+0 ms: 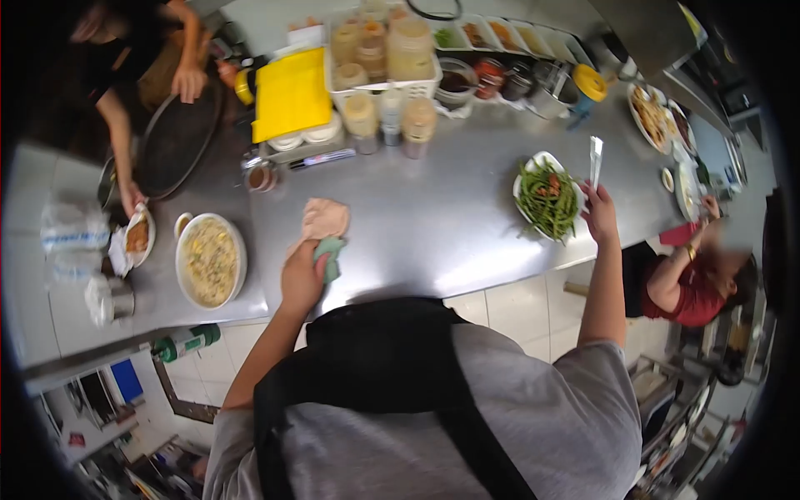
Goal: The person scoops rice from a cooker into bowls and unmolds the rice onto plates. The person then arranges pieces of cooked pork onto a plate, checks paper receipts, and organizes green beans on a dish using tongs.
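My left hand (302, 277) is closed on a green cloth (330, 257) at the counter's front edge. A pink cloth (325, 218) lies on the steel just beyond it, touching or overlapping the green one. On the right, my right hand (600, 215) is closed around what look like metal tongs (596, 158), their upper end pointing away from me. Close beside that hand sits a white dish (523, 177) of green beans (547, 204) with reddish bits on top. Whether my fingers touch its rim I cannot tell.
Left on the steel counter (400, 258) stands an oval bowl of creamy food (210, 260). Behind are a bottle crate (385, 62), a yellow pad (292, 93) and ingredient trays (504, 37). A co-worker's hand (190, 83) holds a dark round tray (179, 142); another person (679, 287) stands right.
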Motion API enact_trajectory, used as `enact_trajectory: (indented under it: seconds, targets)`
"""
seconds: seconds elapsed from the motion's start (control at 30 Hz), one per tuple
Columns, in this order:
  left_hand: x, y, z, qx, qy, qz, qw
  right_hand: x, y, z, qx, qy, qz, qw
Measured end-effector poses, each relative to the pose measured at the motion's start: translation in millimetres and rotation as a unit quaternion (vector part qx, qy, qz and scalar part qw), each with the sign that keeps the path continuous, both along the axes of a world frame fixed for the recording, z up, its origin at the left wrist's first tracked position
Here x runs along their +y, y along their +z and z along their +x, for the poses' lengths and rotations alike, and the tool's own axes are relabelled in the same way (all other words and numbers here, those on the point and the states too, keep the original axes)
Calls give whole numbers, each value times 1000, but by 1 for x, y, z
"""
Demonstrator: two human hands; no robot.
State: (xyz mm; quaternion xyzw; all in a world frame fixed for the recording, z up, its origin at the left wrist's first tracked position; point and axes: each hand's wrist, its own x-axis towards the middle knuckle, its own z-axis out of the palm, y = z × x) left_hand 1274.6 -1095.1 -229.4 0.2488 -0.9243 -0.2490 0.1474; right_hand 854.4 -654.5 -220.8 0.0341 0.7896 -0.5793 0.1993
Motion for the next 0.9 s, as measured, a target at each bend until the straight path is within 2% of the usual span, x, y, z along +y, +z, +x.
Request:
enact_trajectory:
  seconds: [0.03,0.07,0.17,0.3,0.4,0.43,0.47,0.5,0.63,0.67,0.7,0.77,0.8,0.87,0.9]
  targets:
    - [0,3,-1,-7,6,1,1000,-9,7,13,-19,-12,-78,997]
    - [1,6,-1,-14,10,3,1000,-16,6,20,0,-20,-89,996]
    - [-1,7,-3,18,37,9,999,-41,16,49,2,-3,-104,995]
    - [-18,5,0,5,47,21,999,-91,10,105,-16,40,-96,994]
    - [-25,-5,1,17,47,82,995,-142,20,169,-39,63,-77,994]
    - [-32,-10,3,65,31,123,990,-153,14,183,-33,53,-139,988]
    - [-35,-17,9,110,17,165,980,-159,13,192,5,44,-114,993]
    - [-34,-17,14,97,7,181,979,-160,18,198,46,68,-47,996]
    - [-36,14,32,128,-43,154,979,-148,61,230,91,202,128,967]
    - [-38,18,36,129,-53,138,981,-149,76,242,86,199,133,967]
    - [-43,18,36,129,-54,143,980,-157,92,255,122,249,202,939]
    - [-51,15,43,66,-73,238,966,-180,114,281,205,310,335,866]
    - [-56,13,43,39,-82,282,955,-195,119,293,205,312,338,864]
    - [-61,8,44,55,-103,283,952,-222,124,320,442,352,382,732]
    - [-62,5,46,68,-127,283,948,-235,124,334,454,361,402,708]
